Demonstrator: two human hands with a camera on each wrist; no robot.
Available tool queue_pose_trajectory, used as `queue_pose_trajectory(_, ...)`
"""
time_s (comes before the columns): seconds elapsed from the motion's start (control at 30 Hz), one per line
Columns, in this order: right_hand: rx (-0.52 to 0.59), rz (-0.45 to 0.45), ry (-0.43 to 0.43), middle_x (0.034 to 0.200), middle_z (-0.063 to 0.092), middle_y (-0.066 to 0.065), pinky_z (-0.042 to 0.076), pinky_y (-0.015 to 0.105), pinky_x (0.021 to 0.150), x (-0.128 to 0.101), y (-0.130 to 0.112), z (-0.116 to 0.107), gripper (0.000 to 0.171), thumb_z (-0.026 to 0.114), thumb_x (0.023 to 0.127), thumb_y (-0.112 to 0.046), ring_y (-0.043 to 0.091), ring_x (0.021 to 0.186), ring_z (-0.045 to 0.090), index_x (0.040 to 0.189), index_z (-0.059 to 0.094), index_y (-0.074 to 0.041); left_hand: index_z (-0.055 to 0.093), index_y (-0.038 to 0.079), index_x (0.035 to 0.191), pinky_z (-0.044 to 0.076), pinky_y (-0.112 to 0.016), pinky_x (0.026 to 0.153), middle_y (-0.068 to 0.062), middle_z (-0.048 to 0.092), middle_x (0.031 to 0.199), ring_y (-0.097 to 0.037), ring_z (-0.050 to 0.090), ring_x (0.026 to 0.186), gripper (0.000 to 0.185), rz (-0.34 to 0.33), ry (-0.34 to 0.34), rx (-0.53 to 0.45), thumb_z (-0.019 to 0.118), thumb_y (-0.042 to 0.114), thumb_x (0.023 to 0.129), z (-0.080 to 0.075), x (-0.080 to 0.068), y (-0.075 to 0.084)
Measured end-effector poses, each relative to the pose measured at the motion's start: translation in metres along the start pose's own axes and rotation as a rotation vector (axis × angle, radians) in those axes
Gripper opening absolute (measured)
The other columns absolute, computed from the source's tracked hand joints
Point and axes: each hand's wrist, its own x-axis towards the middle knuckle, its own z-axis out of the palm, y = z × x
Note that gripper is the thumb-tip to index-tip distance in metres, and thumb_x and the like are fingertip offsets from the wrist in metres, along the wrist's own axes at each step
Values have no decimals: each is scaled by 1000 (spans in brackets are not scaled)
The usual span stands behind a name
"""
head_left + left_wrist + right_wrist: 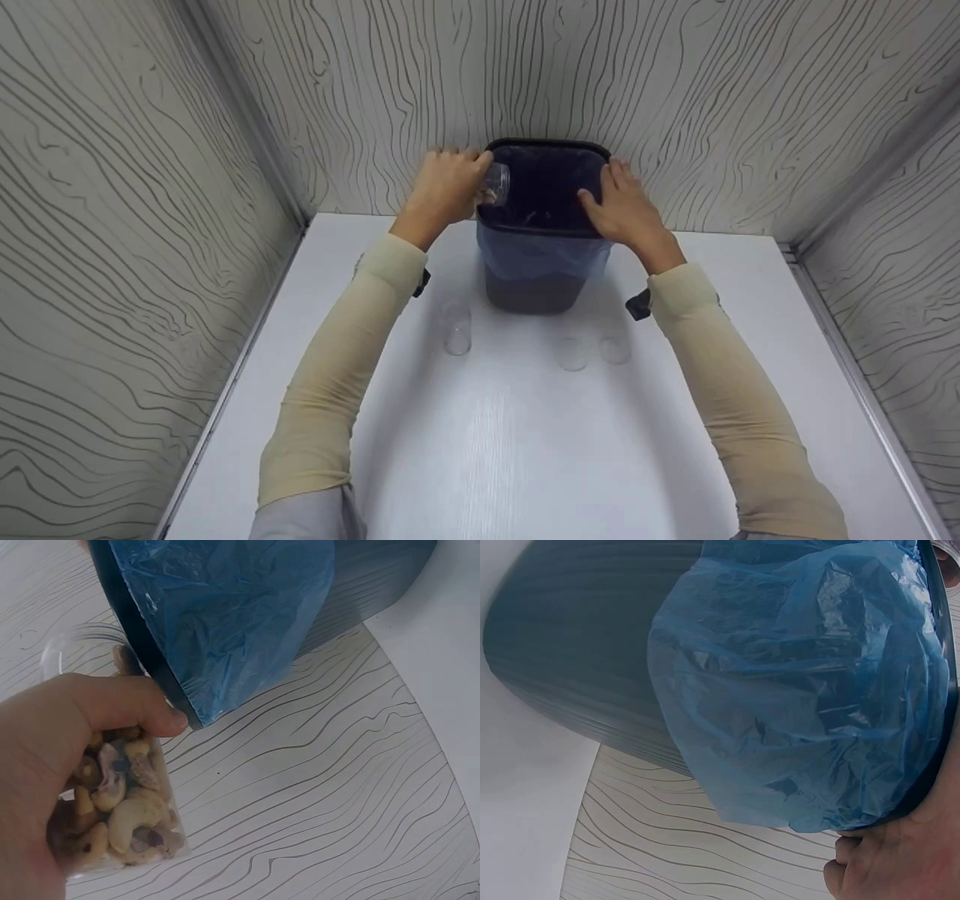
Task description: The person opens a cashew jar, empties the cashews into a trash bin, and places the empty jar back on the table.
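Observation:
A dark trash bin (534, 292) stands upright near the back wall, lined with a blue plastic bag (536, 253) folded over its rim. My left hand (448, 184) grips a clear jar (496, 184) tipped at the bin's left rim, its mouth towards the inside. Cashews (135, 821) and other pieces fill the end of the jar near my palm in the left wrist view. On the opposite side, my right hand (624, 210) holds the bin's right rim, thumb over the inside and fingers outside. The bin's depth is too dark to make out.
Clear, see-through containers lie or stand on the white table (495, 435): one (457, 331) left of the bin's front, and two fainter ones, a nearer one (574, 355) and another (615, 349), to the right. Wood-grain-patterned walls (390, 82) enclose the table's back and sides.

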Motion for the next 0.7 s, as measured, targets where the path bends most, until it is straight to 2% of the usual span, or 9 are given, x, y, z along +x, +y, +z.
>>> queue_pose_trajectory(0.17,-8,0,8,176,-4,30,2,57,134,0,1,1,80,27,114,-46,45,165,-4,165,5,11,54,11,145,58,-54,93,-13,70,132,-41,71,112,56,-6,-17,-5,77,24,95,-1,1,1)
queue_pose_trajectory(0.3,-8,0,10,176,-3,30,2,56,134,0,1,1,80,27,114,-47,45,165,-5,165,5,11,56,11,141,58,-54,92,-13,70,130,-41,71,111,48,-3,-9,-4,74,25,99,0,1,1)
queue_pose_trajectory(0.43,-9,-7,9,176,-3,31,2,57,134,0,1,0,80,27,114,-46,46,165,-5,165,5,12,58,10,136,59,-53,91,-13,71,127,-40,72,108,42,4,17,12,73,20,98,1,1,0)
queue_pose_trajectory(0.7,-4,-3,-13,176,-7,30,0,56,134,-1,0,-2,79,25,114,-46,46,165,-7,165,3,11,57,13,142,57,-53,97,-12,70,132,-40,70,116,50,3,4,50,76,24,97,1,1,0)
